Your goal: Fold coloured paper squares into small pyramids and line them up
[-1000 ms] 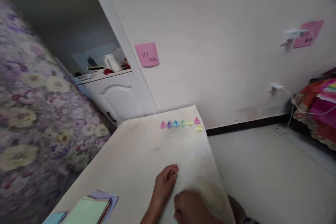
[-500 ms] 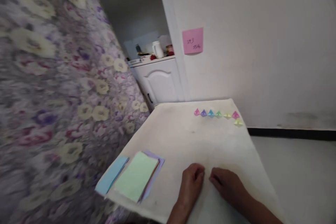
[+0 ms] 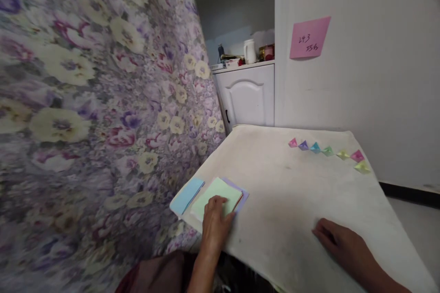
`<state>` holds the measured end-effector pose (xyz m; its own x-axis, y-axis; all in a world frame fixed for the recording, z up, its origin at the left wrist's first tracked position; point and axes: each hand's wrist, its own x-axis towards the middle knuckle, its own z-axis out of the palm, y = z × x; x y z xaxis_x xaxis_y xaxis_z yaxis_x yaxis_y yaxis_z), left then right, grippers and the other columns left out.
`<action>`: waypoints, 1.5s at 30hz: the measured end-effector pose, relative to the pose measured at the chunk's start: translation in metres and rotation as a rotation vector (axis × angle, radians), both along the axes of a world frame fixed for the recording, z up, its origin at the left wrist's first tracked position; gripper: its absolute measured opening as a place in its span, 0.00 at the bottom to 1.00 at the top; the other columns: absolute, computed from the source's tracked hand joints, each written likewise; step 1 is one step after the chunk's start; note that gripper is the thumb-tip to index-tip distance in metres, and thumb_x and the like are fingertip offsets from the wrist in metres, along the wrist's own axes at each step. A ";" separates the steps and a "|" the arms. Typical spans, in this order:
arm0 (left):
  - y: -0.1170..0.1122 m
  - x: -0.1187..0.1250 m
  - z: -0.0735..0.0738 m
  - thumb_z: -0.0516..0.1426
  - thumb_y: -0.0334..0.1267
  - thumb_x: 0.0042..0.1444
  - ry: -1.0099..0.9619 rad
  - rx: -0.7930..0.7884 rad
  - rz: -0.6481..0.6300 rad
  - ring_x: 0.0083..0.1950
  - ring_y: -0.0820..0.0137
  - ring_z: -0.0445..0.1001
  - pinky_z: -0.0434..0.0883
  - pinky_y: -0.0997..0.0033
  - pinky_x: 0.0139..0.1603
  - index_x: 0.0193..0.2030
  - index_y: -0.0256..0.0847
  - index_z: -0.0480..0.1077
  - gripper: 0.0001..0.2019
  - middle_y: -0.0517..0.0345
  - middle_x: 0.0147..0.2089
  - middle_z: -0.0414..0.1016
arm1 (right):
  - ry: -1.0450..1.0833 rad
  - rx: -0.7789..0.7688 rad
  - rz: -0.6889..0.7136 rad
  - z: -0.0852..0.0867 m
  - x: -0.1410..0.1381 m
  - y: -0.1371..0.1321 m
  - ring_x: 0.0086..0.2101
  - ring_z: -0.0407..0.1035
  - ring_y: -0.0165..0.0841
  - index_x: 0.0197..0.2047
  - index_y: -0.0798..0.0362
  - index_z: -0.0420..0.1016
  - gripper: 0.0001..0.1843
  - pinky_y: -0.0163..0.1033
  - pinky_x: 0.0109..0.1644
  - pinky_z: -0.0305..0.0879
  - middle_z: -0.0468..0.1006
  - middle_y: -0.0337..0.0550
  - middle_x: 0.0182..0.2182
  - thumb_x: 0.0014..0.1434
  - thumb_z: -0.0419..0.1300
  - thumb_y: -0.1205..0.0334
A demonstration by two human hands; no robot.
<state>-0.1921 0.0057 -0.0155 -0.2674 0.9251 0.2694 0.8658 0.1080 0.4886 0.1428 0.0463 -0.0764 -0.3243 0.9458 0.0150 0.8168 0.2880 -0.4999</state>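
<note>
A stack of coloured paper sheets point(image 3: 220, 188), pale green on top with purple showing beneath its right side, lies near the table's left edge. My left hand point(image 3: 216, 219) rests over the stack's near part, fingers bent on the green sheet and thumb apart by its right edge. Left of the stack is a smaller pile of blue paper point(image 3: 187, 195). My right hand point(image 3: 338, 238) lies loosely curled on the white tabletop, well away from the paper, and nothing shows in it.
Several small folded paper pieces point(image 3: 315, 147) in pink, purple, blue, green and yellow line the far right of the table point(image 3: 275, 183). A floral curtain point(image 3: 120, 123) hangs along the left. A pink note point(image 3: 309, 38) is on the wall beside a white cabinet point(image 3: 247, 96).
My left hand has moved left from beside my right hand onto the green sheet, and its fingers have opened. The right hand remains curled on the table. The view has turned left.
</note>
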 end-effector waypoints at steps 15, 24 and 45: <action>-0.003 -0.003 -0.008 0.57 0.34 0.47 0.110 -0.124 0.048 0.47 0.64 0.63 0.60 0.66 0.49 0.45 0.41 0.66 0.16 0.53 0.45 0.66 | -0.013 -0.006 0.005 0.003 -0.002 -0.003 0.23 0.67 0.30 0.26 0.49 0.63 0.15 0.33 0.27 0.55 0.72 0.34 0.20 0.58 0.47 0.49; -0.004 -0.009 -0.006 0.55 0.34 0.49 0.042 -0.112 0.006 0.46 0.63 0.64 0.62 0.63 0.47 0.41 0.40 0.67 0.11 0.52 0.44 0.67 | 0.020 0.001 -0.013 0.005 -0.003 -0.005 0.23 0.66 0.30 0.26 0.49 0.65 0.15 0.33 0.27 0.55 0.71 0.34 0.19 0.57 0.48 0.49; -0.006 -0.017 -0.006 0.55 0.36 0.49 -0.051 -0.099 -0.014 0.47 0.62 0.66 0.63 0.62 0.47 0.41 0.40 0.68 0.11 0.52 0.43 0.69 | -0.003 -0.002 -0.007 0.008 -0.006 -0.007 0.24 0.67 0.31 0.26 0.49 0.64 0.15 0.34 0.28 0.55 0.72 0.34 0.20 0.58 0.47 0.50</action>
